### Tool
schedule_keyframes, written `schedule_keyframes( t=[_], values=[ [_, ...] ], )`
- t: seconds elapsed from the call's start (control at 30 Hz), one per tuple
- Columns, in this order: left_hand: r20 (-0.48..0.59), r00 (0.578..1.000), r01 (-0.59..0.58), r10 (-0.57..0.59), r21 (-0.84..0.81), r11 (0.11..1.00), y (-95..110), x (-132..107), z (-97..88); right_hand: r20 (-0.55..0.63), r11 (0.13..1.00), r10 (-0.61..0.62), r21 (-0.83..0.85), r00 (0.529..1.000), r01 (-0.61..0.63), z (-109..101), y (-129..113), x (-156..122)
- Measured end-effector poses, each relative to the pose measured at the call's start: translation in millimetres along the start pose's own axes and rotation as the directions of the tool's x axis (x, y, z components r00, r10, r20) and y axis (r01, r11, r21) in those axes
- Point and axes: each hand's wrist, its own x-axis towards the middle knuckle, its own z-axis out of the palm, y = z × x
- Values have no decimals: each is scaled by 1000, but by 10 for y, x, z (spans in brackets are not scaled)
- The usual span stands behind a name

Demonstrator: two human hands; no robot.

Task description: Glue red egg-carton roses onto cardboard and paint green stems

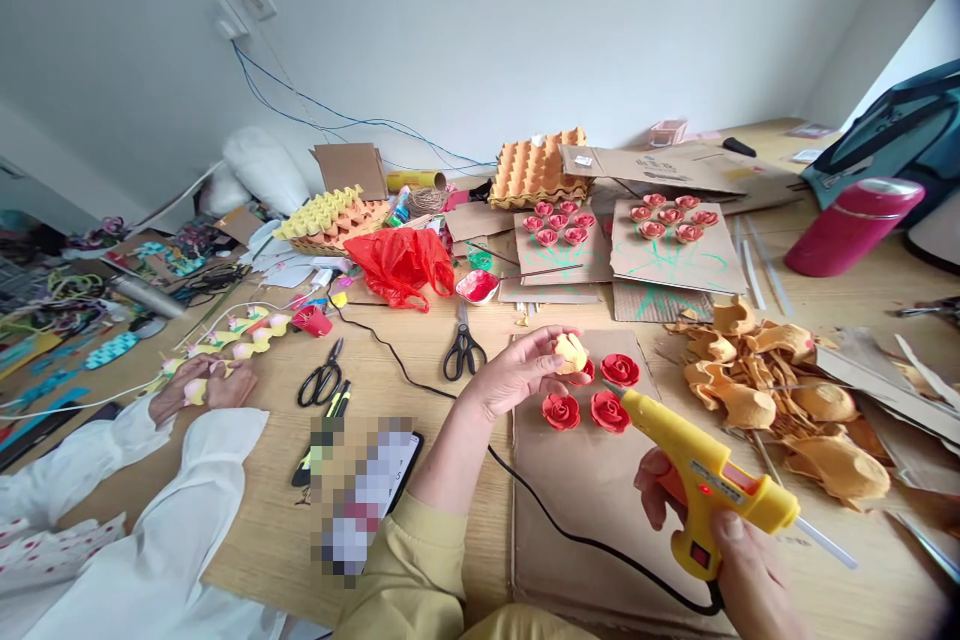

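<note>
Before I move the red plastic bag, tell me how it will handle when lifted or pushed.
The red plastic bag will probably be floppy, as it lies in loose creases. It looks thin, so likely light, though any contents are hidden. Pushed sideways, it may nudge the red-filled dish close beside it.

Person at wooden table (435, 422). Left hand (531, 365) pinches pale flower (571, 354) between thumb and fingers. Right hand (741, 555) grips yellow glue gun (686, 450), nozzle aimed toward pale flower, clear glue stick (829, 542) poking out back. Below: cardboard sheet (630, 510), four red flowers (620, 370) near far edge, one partly hidden. To right: heap of torn egg carton (742, 405); beyond it, pink bottle (847, 230). To left: two black scissors (321, 380), phone (375, 505) with blurred screen. Further left: co-worker's hands (231, 386) at yellow strip (259, 336).
</note>
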Motion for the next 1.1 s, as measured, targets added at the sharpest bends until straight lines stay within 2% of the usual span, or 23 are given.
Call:
schedule_keyframes(
  t=[0.17,0.3,0.47,0.7,0.87,1.1],
  values=[
    [20,1000,6,-7,24,1000,-1,-14,64,42,999,16,-42,999,-14,-36,54,-28],
    [1,1000,-12,12,55,998,3,-35,107,41,998,0,-67,999,3,-26,40,-38],
    [34,999,-31,28,114,993,-9,-44,135,31,995,-24,-99,999,27,-13,41,-37],
    [75,996,-64,51,184,981,-14,-55,159,27,992,2,-126,1000,1,-41,104,-57],
    [68,996,-69,56,204,976,-22,-64,146,85,984,-46,-169,995,60,-47,87,-52],
    [66,996,-73,60,208,975,-13,-60,145,57,963,-80,-252,995,91,-25,29,-40]
  ],
)
